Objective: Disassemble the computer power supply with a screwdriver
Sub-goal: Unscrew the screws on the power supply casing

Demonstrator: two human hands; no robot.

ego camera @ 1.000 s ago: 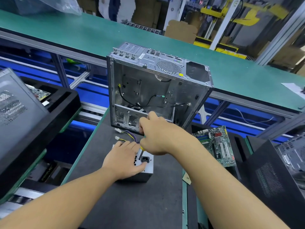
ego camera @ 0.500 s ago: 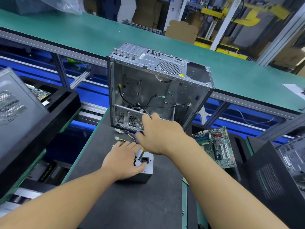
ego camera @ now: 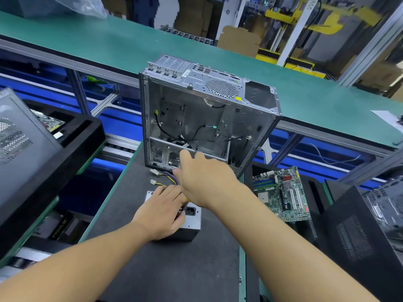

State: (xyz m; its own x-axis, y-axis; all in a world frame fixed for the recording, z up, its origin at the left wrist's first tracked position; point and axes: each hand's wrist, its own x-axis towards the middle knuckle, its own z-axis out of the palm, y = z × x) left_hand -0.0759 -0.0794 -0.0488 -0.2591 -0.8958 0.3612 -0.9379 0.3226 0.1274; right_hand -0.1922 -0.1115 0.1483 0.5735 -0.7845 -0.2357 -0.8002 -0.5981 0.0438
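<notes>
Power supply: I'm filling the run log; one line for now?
left hand rests on power supply | right hand holds screwdriver | cables loose

Power supply (ego camera: 194, 221): a small grey metal box, lying flat on the dark mat (ego camera: 174, 269) at 6 o'clock from the open computer case (ego camera: 196, 118), near it but not touching. Its black mains socket (ego camera: 190, 211) is facing up at the 3 o'clock end of the top face. The left hand (ego camera: 160, 211) is resting flat on top, covering most of that face. A bundle of yellow, purple and black wires (ego camera: 169, 176) is running out toward 12 o'clock, ending in two white connectors (ego camera: 154, 171) lying on the mat. A yellow sliver (ego camera: 186, 199) is showing under the heel of the right hand (ego camera: 202, 177); whether it is the screwdriver's handle cannot be told.
</notes>
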